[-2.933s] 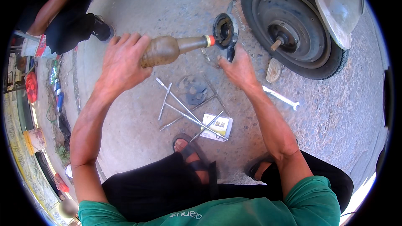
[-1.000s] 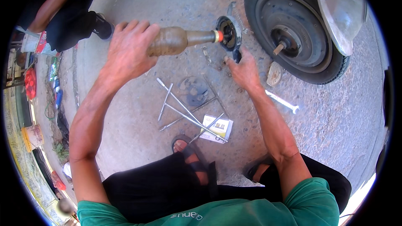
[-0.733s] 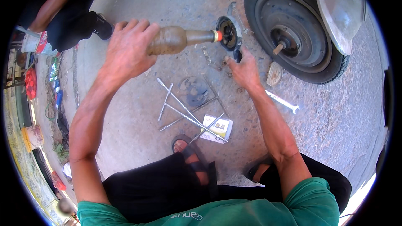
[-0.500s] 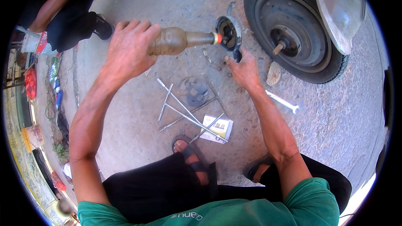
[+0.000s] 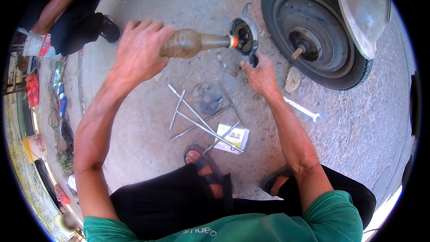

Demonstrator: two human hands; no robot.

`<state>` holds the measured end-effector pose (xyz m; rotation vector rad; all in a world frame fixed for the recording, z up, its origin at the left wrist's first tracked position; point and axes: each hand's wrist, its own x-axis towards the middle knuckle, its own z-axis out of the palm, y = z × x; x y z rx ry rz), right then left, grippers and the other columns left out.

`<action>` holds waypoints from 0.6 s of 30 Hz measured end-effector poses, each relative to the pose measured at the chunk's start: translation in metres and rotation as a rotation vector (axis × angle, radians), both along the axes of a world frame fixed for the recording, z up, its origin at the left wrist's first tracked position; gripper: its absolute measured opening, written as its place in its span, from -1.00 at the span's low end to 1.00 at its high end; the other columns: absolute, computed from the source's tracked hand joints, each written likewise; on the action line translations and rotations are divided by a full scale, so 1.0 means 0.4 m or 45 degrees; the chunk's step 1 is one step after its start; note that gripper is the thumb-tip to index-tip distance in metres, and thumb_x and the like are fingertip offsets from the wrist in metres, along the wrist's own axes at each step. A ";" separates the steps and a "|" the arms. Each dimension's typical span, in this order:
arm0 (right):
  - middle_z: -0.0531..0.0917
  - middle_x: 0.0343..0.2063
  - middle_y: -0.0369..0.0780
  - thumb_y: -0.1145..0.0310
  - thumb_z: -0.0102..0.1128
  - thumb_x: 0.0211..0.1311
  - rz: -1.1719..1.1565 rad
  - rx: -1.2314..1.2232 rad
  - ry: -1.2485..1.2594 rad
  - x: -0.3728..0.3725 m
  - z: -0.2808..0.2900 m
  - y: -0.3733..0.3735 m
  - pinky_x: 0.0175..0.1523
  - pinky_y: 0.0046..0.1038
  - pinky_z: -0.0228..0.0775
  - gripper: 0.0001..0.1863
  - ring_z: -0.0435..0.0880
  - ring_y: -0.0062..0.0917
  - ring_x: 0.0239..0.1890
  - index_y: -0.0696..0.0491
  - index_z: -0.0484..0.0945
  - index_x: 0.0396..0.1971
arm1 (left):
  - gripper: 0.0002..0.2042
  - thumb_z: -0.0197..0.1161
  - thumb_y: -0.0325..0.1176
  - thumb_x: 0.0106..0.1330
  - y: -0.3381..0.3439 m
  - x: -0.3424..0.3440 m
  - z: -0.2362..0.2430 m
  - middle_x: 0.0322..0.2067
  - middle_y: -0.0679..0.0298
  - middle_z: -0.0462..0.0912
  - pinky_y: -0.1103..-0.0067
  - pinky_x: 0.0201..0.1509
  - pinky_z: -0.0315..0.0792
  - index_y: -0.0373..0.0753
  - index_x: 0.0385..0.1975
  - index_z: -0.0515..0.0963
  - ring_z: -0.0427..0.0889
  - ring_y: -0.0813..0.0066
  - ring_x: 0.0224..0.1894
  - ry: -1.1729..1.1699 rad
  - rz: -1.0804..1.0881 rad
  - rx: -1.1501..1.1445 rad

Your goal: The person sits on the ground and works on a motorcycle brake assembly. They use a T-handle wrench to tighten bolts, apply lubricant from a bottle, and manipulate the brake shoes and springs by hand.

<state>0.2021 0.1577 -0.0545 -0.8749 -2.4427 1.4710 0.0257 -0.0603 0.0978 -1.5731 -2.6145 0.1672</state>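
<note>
My left hand (image 5: pixel 142 50) is closed round the base of a brown plastic bottle (image 5: pixel 187 43), which is tipped nearly level with its neck to the right. The bottle's red-and-yellow tip (image 5: pixel 233 41) is at the open face of a round, dark metal drum brake (image 5: pixel 254 35). My right hand (image 5: pixel 260 75) grips the drum brake by its lower edge, with the thumb on a short dark arm. Dark parts show inside the brake; whether liquid flows from the bottle I cannot tell.
A scooter wheel (image 5: pixel 309 31) with a protruding axle stands at the upper right. T-handle wrenches (image 5: pixel 197 122) cross over a small box (image 5: pixel 232 139); a spanner (image 5: pixel 302 109) lies by my right forearm. Another person's shoe (image 5: pixel 110 29) is at upper left.
My left hand and the bottle have shifted very slightly to the right. The right hand holds the drum brake in nearly the same place.
</note>
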 end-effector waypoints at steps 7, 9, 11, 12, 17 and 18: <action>0.66 -0.21 0.03 0.40 0.33 0.17 0.000 -0.024 0.029 0.001 -0.005 0.000 0.06 -0.27 0.45 -0.58 0.66 -0.20 -0.13 0.22 0.53 0.02 | -0.62 0.48 -0.49 0.03 -0.005 -0.008 -0.006 -0.24 0.20 0.62 0.22 0.24 0.32 -0.12 -0.11 0.59 0.56 0.22 -0.01 -0.008 0.023 -0.014; 0.66 -0.21 0.03 0.40 0.33 0.17 0.005 -0.028 0.032 0.000 -0.003 -0.001 0.06 -0.27 0.45 -0.58 0.66 -0.20 -0.13 0.22 0.53 0.02 | -0.62 0.48 -0.48 0.04 -0.007 -0.010 -0.006 -0.24 0.20 0.62 0.22 0.24 0.32 -0.11 -0.11 0.59 0.55 0.22 -0.01 -0.019 0.034 -0.018; 0.66 -0.21 0.03 0.40 0.33 0.17 0.006 -0.028 0.038 0.000 -0.006 0.000 0.06 -0.26 0.45 -0.58 0.66 -0.21 -0.14 0.22 0.54 0.02 | -0.62 0.48 -0.47 0.04 -0.007 -0.010 -0.006 -0.24 0.20 0.62 0.23 0.24 0.32 -0.11 -0.10 0.58 0.55 0.22 -0.01 -0.027 0.040 -0.019; 0.66 -0.21 0.03 0.40 0.33 0.17 0.006 -0.029 0.041 0.000 -0.008 0.001 0.06 -0.26 0.45 -0.58 0.66 -0.22 -0.14 0.21 0.54 0.02 | -0.62 0.48 -0.47 0.04 -0.006 -0.010 -0.005 -0.24 0.20 0.62 0.23 0.24 0.32 -0.11 -0.10 0.58 0.55 0.22 0.00 -0.029 0.042 -0.019; 0.67 -0.26 -0.02 0.40 0.35 0.16 0.008 -0.047 0.005 -0.001 0.002 -0.002 0.04 -0.29 0.46 -0.57 0.66 -0.28 -0.17 0.21 0.54 0.03 | -0.59 0.48 -0.47 0.02 -0.007 -0.008 -0.005 -0.19 0.21 0.61 0.26 0.25 0.31 -0.11 -0.09 0.58 0.55 0.22 0.00 -0.065 0.064 -0.046; 0.67 -0.27 -0.04 0.40 0.35 0.16 0.012 -0.052 -0.011 -0.001 0.003 -0.002 0.03 -0.30 0.46 -0.57 0.66 -0.31 -0.17 0.20 0.54 0.03 | -0.58 0.48 -0.46 0.00 -0.007 -0.008 -0.006 -0.17 0.22 0.61 0.27 0.25 0.30 -0.11 -0.08 0.57 0.54 0.22 0.00 -0.087 0.071 -0.042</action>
